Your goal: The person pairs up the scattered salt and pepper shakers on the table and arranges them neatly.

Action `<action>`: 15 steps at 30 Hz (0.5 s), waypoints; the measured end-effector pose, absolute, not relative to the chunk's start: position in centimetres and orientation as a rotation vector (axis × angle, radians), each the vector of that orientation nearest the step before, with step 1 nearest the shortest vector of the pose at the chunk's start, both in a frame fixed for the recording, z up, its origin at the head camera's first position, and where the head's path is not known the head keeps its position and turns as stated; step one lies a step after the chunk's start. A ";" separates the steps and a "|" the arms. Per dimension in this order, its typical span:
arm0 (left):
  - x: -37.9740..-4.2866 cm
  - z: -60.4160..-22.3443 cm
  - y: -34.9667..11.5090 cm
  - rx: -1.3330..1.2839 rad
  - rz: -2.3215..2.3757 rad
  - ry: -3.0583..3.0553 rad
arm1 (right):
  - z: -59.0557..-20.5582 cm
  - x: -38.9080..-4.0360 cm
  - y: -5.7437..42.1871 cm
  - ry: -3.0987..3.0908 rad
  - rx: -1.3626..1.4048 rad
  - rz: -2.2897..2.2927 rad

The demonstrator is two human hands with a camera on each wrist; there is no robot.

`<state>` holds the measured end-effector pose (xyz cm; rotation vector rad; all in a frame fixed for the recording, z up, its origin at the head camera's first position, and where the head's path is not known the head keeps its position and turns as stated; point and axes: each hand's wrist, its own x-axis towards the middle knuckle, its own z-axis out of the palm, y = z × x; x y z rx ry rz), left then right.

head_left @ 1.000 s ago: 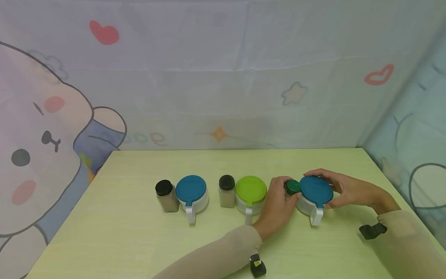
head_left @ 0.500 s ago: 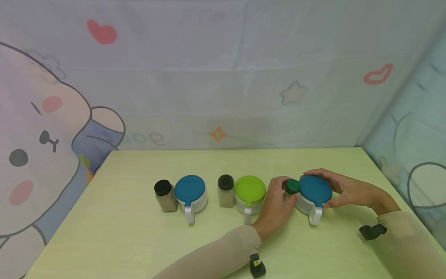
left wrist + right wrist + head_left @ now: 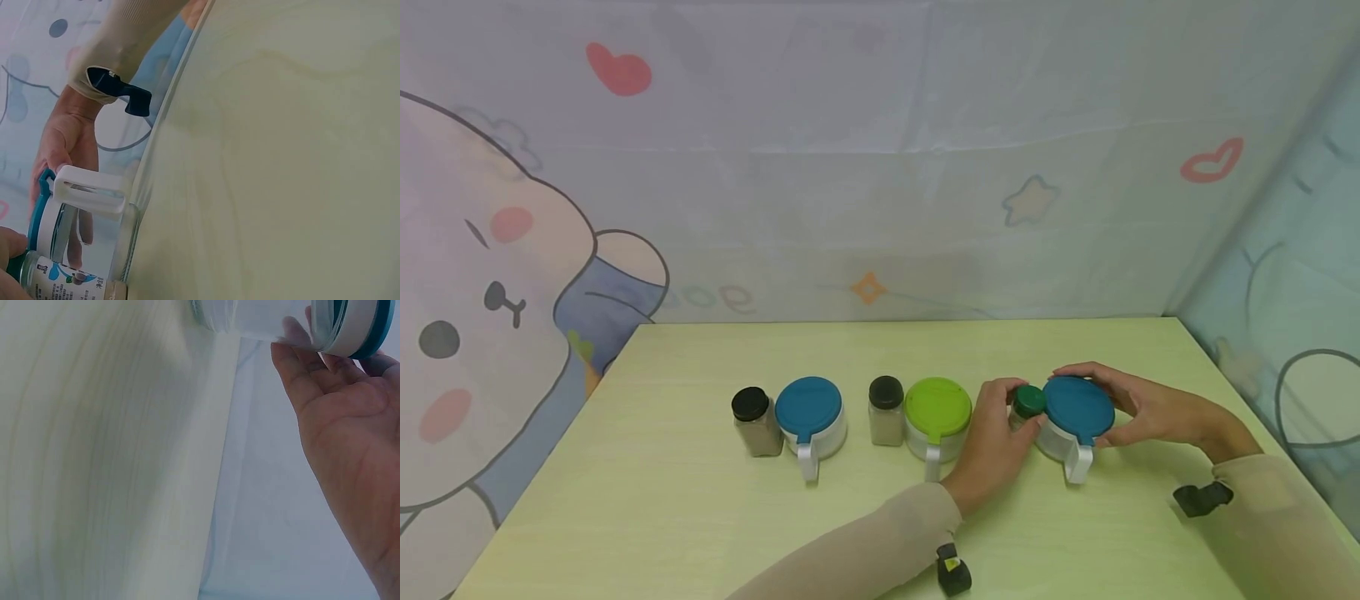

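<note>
In the head view my left hand (image 3: 992, 446) grips a small glass spice jar with a green cap (image 3: 1029, 401) between thumb and fingers. The left wrist view shows the printed label (image 3: 69, 281) on this jar. Right beside it stands a clear seasoning jar with a blue lid (image 3: 1079, 410) and a white handle (image 3: 94, 187). My right hand (image 3: 1157, 410) holds that jar by its right side, thumb in front and fingers behind. In the right wrist view, fingers of the right hand (image 3: 344, 394) lie along the clear wall and lid rim.
Left of my hands stand a green-lidded seasoning jar (image 3: 937, 410) and a black-capped spice jar (image 3: 887, 417). Farther left are another blue-lidded jar (image 3: 810, 408) and black-capped spice jar (image 3: 758, 425). All stand on the pale table (image 3: 647, 492), before a printed cloth backdrop (image 3: 820, 192).
The whole scene shifts very slightly left in the head view. Both hands keep their hold, and the jars stay in place on the table.
</note>
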<state>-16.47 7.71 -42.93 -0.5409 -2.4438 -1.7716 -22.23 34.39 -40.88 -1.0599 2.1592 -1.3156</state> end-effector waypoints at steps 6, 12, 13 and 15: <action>-16.4 -42.7 7.6 -0.535 -1.820 -2.438 | -40.9 -22.2 34.4 2.158 -1.051 -1.313; -16.5 -42.6 7.5 -0.554 -1.861 -2.432 | -40.9 -22.2 34.5 2.160 -1.057 -1.309; -16.5 -42.6 7.5 -0.557 -1.864 -2.432 | -40.9 -22.2 34.6 2.159 -1.058 -1.309; -16.6 -42.6 7.5 -0.564 -1.867 -2.432 | -40.8 -22.2 34.6 2.157 -1.059 -1.307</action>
